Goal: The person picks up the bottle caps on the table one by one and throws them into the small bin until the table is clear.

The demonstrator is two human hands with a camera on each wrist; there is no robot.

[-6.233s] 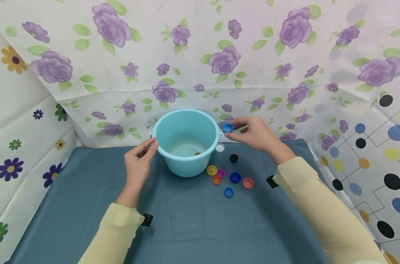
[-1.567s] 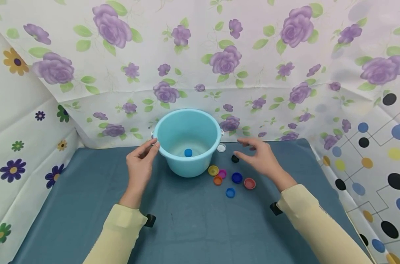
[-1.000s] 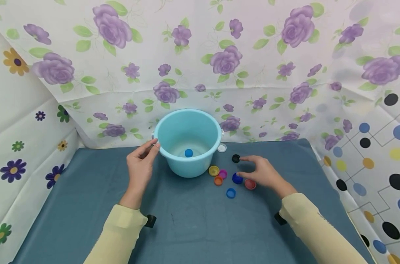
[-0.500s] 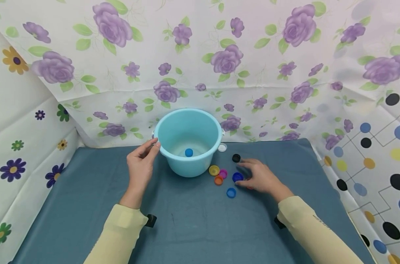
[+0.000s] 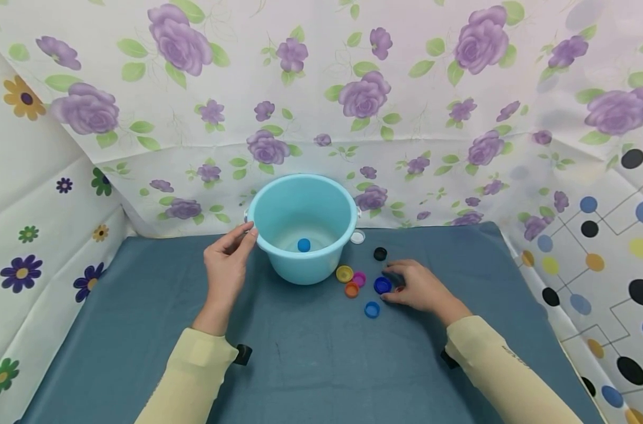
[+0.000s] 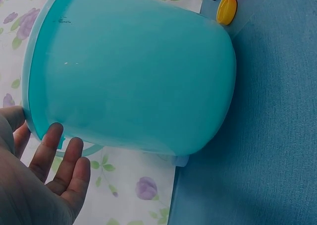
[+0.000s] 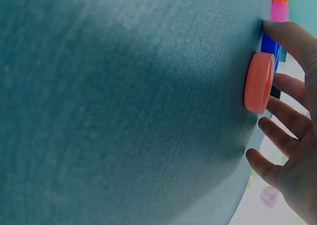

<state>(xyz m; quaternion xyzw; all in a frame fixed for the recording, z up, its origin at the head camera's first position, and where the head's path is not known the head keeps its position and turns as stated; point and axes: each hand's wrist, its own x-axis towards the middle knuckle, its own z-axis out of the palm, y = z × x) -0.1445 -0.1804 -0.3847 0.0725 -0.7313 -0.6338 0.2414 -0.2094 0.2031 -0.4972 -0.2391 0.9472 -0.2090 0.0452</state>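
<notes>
A light blue bucket (image 5: 305, 268) stands near the back of the table. My left hand (image 5: 226, 268) pinches its left rim between thumb and index finger, while the other fingers extend loosely in the left wrist view. At the bottom of the bucket lies a blue bottle cap (image 5: 303, 245). My right hand (image 5: 419, 287) is low over the table, thumb and index finger spread around a dark blue bottle cap (image 5: 382, 285); a grip on it is not evident. Beneath that hand is a salmon-pink cap (image 7: 257, 84), mostly hidden in the head view.
Yellow (image 5: 344, 274), magenta (image 5: 359, 279) and orange (image 5: 351, 290) caps cluster right of the bucket. Black (image 5: 380, 254), white (image 5: 357, 237) and lighter blue (image 5: 371, 310) caps lie around them. Flowered sheets hang behind the blue-grey tablecloth (image 5: 300, 365).
A blue cap held by my right hand earlier is gone from it; a blue cap now shows inside the bucket. That hand has come down to the dark blue cap. My left hand stays put.
</notes>
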